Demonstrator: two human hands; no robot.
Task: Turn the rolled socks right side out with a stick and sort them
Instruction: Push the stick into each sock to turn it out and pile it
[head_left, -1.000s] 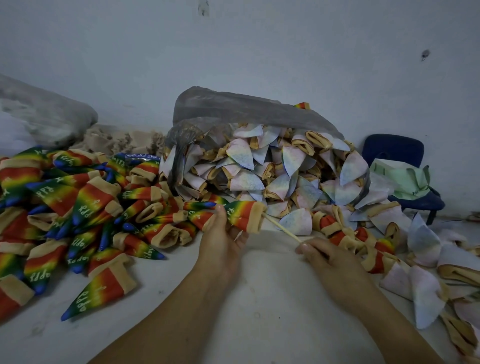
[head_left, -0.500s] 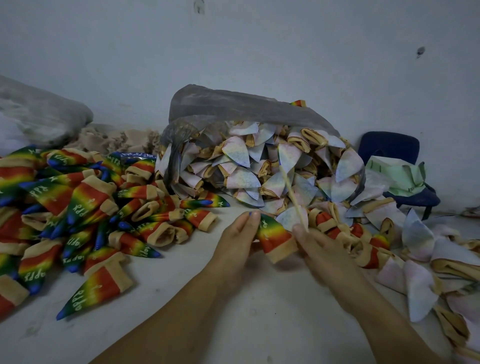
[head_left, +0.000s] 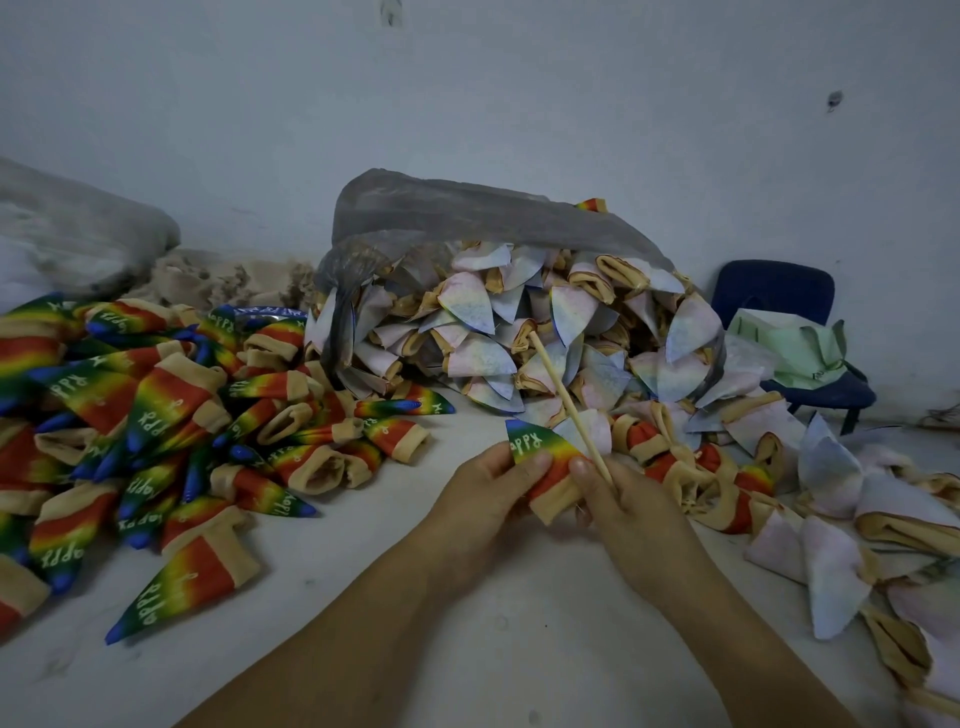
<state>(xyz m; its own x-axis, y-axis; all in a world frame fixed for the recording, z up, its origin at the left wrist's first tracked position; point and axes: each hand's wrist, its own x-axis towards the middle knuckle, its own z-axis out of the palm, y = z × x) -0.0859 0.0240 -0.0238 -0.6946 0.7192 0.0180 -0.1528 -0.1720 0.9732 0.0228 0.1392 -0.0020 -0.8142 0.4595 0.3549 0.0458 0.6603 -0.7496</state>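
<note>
Both forearms came in from the near edge over a pale surface (head_left: 493, 649). The left hand (head_left: 483, 499) & right hand (head_left: 628, 514) met at mid-frame, each gripping the same rainbow sock (head_left: 537, 441). Left hand: fingers curled under it, thumb pressed on top. Right hand: thumb on the sock's red part, w/ the stick (head_left: 566, 402) pinched against the fingers. The sock sat btwn the two thumbs, off the surface, pointed tip up & away from the hands, tan cuff down toward the wrists, "happy" lettering showing. The stick was outside the sock; it rose from the right hand's grip & slanted away & leftward, its far end over the bagged socks.

Out past the left hand lay a big heap of rainbow socks (head_left: 156, 415), tips pointing all ways. Just beyond the right hand was a row of rolled red-&-tan socks (head_left: 654, 452), & further out that side were loose pale socks (head_left: 831, 545). Straight ahead of both hands, a clear plastic bag (head_left: 467, 213) lay on its side, open end toward the hands, pale socks (head_left: 467, 301) spilling out. Far beyond the right hand stood a blue chair (head_left: 774, 286) w/ a green bag (head_left: 789, 343) on it. Far beyond the left hand were a beige pile (head_left: 223, 275), a grey sack (head_left: 78, 234) & then the wall (head_left: 519, 104).
</note>
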